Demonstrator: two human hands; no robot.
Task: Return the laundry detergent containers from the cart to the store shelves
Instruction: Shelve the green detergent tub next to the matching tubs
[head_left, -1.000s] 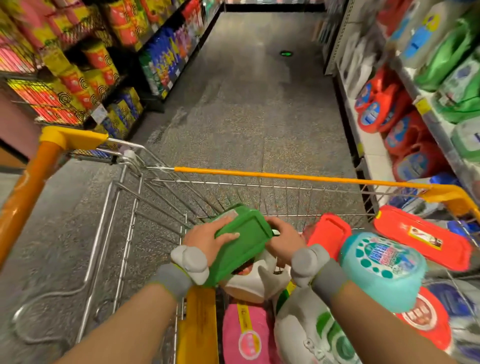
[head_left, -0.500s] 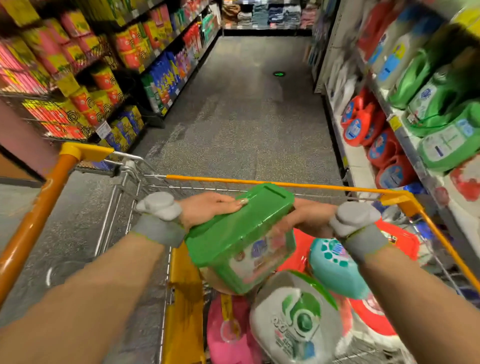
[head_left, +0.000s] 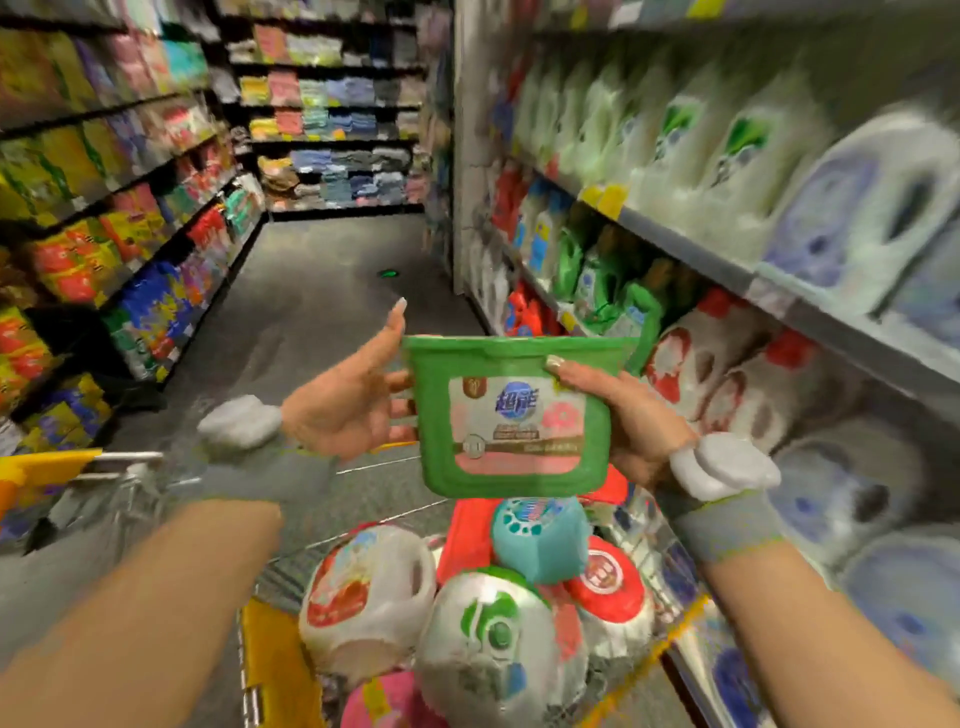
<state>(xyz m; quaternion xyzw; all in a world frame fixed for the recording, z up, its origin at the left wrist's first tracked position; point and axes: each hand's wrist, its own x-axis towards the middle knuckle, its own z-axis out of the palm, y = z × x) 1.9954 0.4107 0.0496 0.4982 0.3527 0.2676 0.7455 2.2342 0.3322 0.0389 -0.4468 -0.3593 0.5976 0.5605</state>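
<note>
Both hands are holding a green detergent tub (head_left: 511, 415) upright above the cart (head_left: 270, 654), label facing the camera: the left hand (head_left: 353, 400) is gripping its left side with fingers curled behind and the thumb raised, while the right hand (head_left: 623, 415) is gripping its right side, thumb lying on the rim. The tub is hanging apart from the bottles (head_left: 483, 639) piled in the cart below, the shelves (head_left: 691, 249) are standing near on the right, and the aisle floor (head_left: 311, 312) is lying open ahead.

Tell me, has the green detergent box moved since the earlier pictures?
Yes. The green detergent box has risen out of the cart, held up by both the left hand and right hand.
</note>
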